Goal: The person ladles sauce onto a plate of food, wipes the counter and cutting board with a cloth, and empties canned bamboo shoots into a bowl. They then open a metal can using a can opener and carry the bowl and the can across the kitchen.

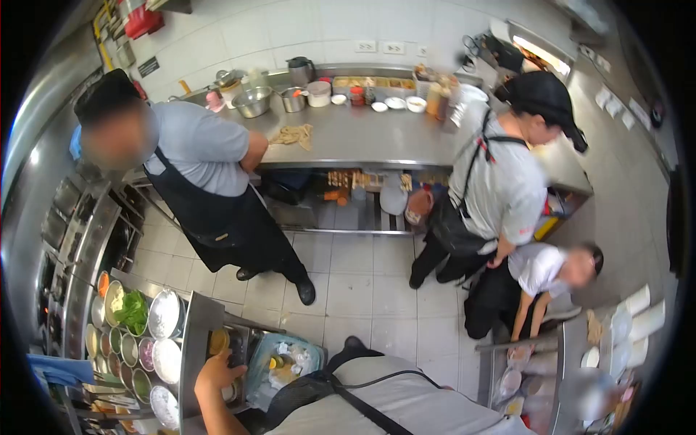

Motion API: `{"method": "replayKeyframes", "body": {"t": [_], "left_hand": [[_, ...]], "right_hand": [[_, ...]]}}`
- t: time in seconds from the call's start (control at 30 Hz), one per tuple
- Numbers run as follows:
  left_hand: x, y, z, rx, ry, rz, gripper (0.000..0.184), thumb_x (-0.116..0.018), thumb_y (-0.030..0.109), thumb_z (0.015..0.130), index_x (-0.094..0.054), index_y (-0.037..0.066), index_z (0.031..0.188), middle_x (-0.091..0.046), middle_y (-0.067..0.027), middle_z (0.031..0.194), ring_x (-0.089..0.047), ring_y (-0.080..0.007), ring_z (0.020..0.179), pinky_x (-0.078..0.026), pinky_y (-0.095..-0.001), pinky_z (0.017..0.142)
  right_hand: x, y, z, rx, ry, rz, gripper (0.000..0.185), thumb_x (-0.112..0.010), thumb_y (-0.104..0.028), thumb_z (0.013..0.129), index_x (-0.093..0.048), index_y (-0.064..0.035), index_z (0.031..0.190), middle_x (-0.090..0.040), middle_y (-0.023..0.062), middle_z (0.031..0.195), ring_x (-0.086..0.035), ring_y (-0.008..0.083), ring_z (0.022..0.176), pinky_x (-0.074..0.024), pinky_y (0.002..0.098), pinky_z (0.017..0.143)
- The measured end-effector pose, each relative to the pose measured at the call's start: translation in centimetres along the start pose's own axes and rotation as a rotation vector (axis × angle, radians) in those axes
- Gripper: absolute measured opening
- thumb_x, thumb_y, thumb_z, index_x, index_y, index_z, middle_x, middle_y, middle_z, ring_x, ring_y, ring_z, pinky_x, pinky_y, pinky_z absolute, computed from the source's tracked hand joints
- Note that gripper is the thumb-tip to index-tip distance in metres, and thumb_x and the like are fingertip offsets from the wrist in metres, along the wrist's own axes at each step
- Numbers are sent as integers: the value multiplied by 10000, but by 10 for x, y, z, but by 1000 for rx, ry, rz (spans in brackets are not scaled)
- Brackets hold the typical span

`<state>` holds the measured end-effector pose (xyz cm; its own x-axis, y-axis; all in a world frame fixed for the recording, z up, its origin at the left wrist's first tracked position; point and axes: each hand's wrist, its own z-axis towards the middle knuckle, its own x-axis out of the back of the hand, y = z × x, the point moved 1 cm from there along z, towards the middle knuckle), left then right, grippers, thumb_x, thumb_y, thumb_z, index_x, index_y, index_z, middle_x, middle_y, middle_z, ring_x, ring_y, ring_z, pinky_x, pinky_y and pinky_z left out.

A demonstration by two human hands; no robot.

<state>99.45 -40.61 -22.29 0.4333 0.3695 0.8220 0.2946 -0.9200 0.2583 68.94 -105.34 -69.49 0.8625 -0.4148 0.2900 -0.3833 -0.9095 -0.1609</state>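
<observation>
My left hand (216,375) is at the edge of the metal counter (201,330), low in the view. Its fingers are apart, and I see nothing held in them. Just beyond the fingertips is a yellow round container (219,340), partly hidden by the counter. To the right of the hand stands a bin with a light blue liner (255,388), with crumpled white waste and a small yellow item (276,362) inside. My right hand is out of view. My light shirt and a dark strap fill the bottom.
Metal bowls and tubs hold lettuce (132,313) and other ingredients at left. An aproned person (210,174) leans at the back worktable (362,141). Another person (496,181) stands at right; a third (533,279) crouches by the shelf (558,370).
</observation>
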Motion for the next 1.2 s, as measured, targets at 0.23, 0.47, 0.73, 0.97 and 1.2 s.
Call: {"method": "replayKeyframes", "body": {"t": [0.23,0.47,0.73,0.97,1.2], "left_hand": [[70,68,105,-144,19,-133,726,-835,323,795,-566,36,1405,-651,-250,1294,-642,-391,1189,-526,-428,978],[48,19,146,300,259,-91,757,-855,352,763,-580,-3,1373,-684,-242,1242,-659,-388,1162,-517,-437,989],[39,80,202,681,119,-523,817,-860,413,788,-541,38,1439,-678,-234,1268,-670,-346,1158,-532,-425,975],[27,169,171,1040,520,-616,789,-877,310,775,-542,2,1419,-651,-257,1294,-631,-388,1210,-506,-444,1023],[-7,256,142,1227,218,-938,894,-780,548,805,-489,51,1489,-581,-227,1425,-555,-388,1319,-449,-449,1101]], "right_hand": [[363,-141,26,172,933,314,377,-592,-373,975,-715,-53,1131,-732,193,1079,-685,383,1023,-542,438,913],[592,-399,29,622,697,554,238,-646,-243,988,-726,-18,992,-721,95,810,-666,177,626,-540,339,655],[881,-753,-28,1586,785,-39,137,-677,-179,931,-740,-57,931,-714,143,909,-668,355,874,-523,435,792],[1171,-1016,58,1288,1397,-537,588,-754,-209,845,-564,6,1359,-547,247,1411,-495,423,1320,-400,486,1123],[1263,-1053,171,1110,1422,-725,433,-757,-251,874,-633,11,1195,-683,208,1121,-639,401,1083,-499,486,944]]}}
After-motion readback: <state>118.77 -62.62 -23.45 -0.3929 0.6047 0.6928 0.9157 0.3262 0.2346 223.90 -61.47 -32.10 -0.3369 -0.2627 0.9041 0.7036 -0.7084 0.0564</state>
